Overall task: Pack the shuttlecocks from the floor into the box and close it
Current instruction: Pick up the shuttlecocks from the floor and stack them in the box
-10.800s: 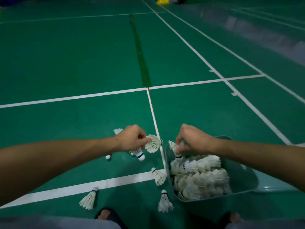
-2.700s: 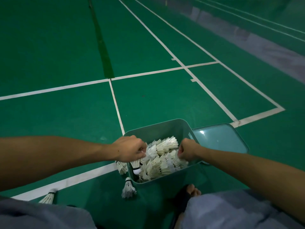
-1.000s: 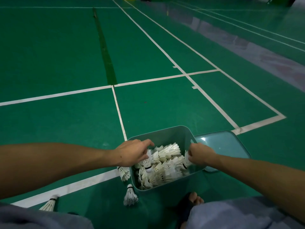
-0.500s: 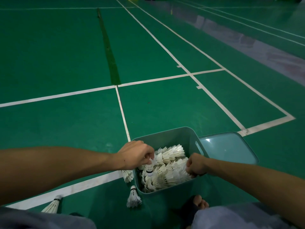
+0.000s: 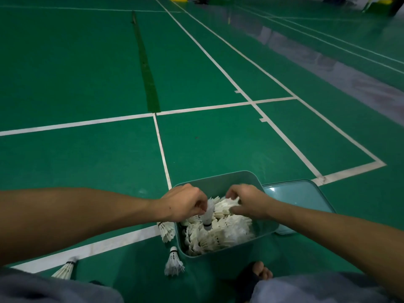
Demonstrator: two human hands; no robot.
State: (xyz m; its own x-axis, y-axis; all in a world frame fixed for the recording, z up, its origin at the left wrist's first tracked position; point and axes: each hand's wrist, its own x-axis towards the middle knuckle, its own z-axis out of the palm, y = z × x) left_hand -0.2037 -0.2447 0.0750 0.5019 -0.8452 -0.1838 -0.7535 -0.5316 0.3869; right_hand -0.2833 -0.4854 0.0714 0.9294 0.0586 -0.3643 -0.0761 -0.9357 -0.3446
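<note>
Left hand [image 5: 183,203]: fingers pinch an upright white feathered shuttlecock [image 5: 208,213].
Right hand [image 5: 248,201]: fingers spread, loose, over the pile.
Box: teal rounded plastic box [image 5: 225,181], glossy lid [image 5: 299,195] at 3 o'clock.

green floor [image 5: 218,138], box [image 5: 220,182], lid [image 5: 299,195], loose shuttlecocks [image 5: 173,262]

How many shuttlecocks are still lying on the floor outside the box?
3. One shuttlecock lies against the box's left wall, one by its near-left corner, one at the lower left on the white line. Others may be hidden behind the left arm.
</note>
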